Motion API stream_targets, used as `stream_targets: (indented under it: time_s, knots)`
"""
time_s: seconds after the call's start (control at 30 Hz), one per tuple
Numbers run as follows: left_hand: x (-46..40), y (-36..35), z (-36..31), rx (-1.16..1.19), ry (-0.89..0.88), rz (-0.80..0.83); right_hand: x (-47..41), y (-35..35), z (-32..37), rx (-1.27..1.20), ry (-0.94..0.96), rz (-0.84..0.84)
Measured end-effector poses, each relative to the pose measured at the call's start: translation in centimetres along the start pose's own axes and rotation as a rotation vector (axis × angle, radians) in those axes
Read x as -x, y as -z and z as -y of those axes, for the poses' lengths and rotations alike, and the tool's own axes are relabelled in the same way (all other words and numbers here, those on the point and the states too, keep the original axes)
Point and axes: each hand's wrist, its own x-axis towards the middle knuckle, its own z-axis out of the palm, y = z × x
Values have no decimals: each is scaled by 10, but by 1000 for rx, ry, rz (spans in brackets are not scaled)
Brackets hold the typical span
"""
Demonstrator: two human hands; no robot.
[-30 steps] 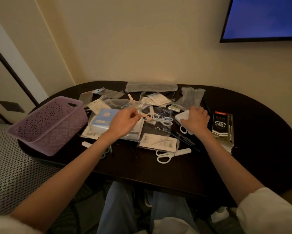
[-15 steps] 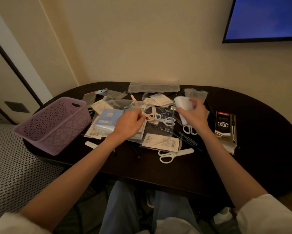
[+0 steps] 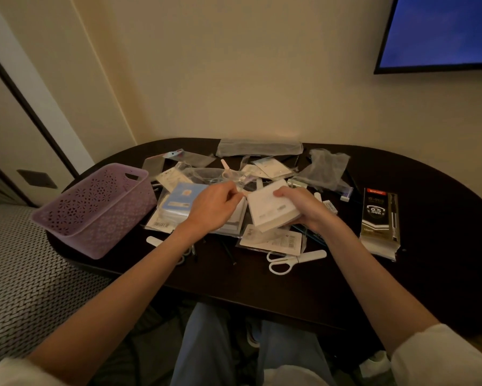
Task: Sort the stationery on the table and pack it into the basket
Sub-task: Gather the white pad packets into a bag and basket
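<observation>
A lilac perforated basket (image 3: 95, 207) stands at the table's left end. Stationery lies in a heap at the table's middle: a blue card pack (image 3: 180, 201), clear bags, a barcoded packet (image 3: 276, 240), white scissors (image 3: 292, 260) near the front edge. My right hand (image 3: 301, 207) holds a white stack of paper pads (image 3: 270, 207) just above the heap. My left hand (image 3: 214, 207) pinches the edge of a clear plastic bag (image 3: 234, 176) beside the pads. Both hands are to the right of the basket.
A black box of 0.5 mm pens (image 3: 379, 218) lies at the right. A grey pouch (image 3: 259, 147) sits along the back edge, a crumpled clear bag (image 3: 326, 168) near it. A screen (image 3: 443, 32) hangs on the wall. Dark table (image 3: 262, 288) front edge nears my knees.
My right hand lifted the white pads from the heap and brought them left and toward me. My left hand stayed pinching the clear bag, now close to the pads.
</observation>
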Motion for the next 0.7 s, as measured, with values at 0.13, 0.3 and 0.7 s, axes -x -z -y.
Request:
stream_targets:
  time_s: [0.13,0.3,0.7]
  knots:
    - [0,3,3,19,-24,21,-16,-19,2,-110,3,46]
    - [-2,6,8,47,-40,76,-35,-44,-6,-351,-19,172]
    - [-5,8,16,69,-67,77,-48,-48,-20,146,157,117]
